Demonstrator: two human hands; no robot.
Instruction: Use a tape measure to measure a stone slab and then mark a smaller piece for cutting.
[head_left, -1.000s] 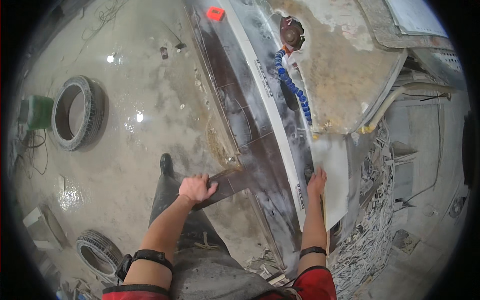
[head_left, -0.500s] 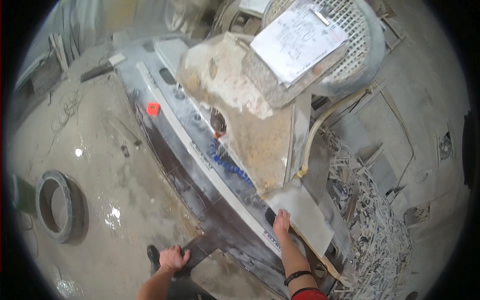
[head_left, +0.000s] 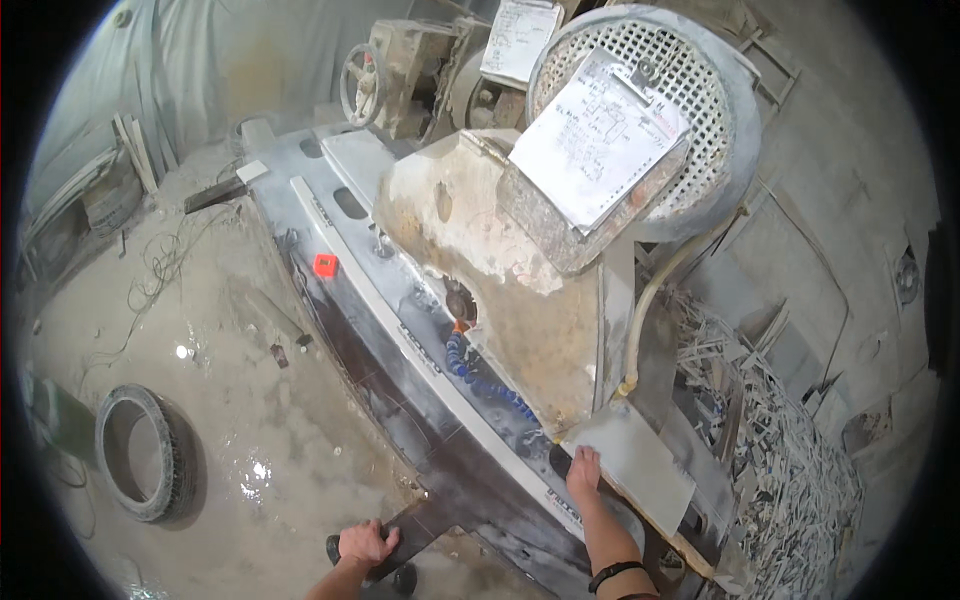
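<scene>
In a dusty stone workshop, the left hand (head_left: 366, 543) grips a dark flat handle (head_left: 415, 527); the right hand (head_left: 583, 472) presses flat-fingered on a grey stone slab (head_left: 635, 462) atop the mud-caked saw table (head_left: 420, 340).

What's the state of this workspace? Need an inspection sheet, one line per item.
Surface: long grey saw table, wet and coated in stone dust.
Job's things: pale flat slab on the table by the dusty blade housing; dark handle at the near edge.
Clutter: small red object on the table; heap of stone offcuts to the right.
Hands: left hand closed on the dark handle; right hand flat on the slab's near edge.
Cables: blue segmented hose at the blade; pale hose up the housing; loose wire on the floor.
Surroundings: tyre on the wet floor; clipboard with paper on the motor cage.
</scene>
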